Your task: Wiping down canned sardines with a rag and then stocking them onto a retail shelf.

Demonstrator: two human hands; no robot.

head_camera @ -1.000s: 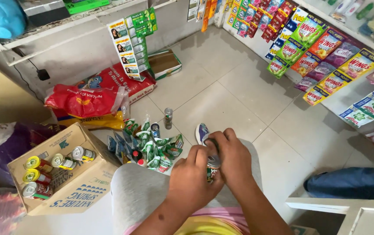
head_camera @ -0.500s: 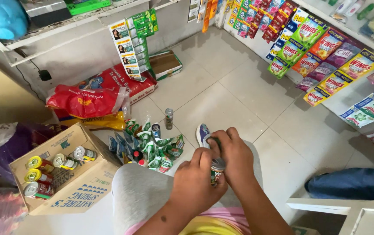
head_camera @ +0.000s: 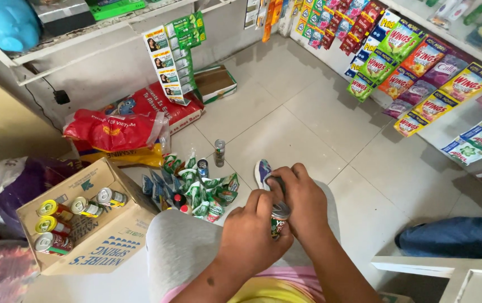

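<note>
Over my grey-clad knees, my left hand (head_camera: 252,235) and my right hand (head_camera: 302,196) are both closed around one small can (head_camera: 279,216) with a green and red label and a silver top. The can is mostly hidden by my fingers. On the tiled floor just ahead lies a pile of green and white pouches and small bottles (head_camera: 196,188). A single small can (head_camera: 219,152) stands upright beyond the pile.
A cardboard box (head_camera: 106,247) with several yellow-lidded cans lying in it sits at my left. Red and yellow sacks (head_camera: 114,132) lie behind it. Strips of colourful sachets (head_camera: 414,56) hang on the right. Someone's blue-trousered leg (head_camera: 454,235) lies at the right.
My hands have shifted slightly on the can, with the right hand turning over its top. Everything on the floor has stayed put.
</note>
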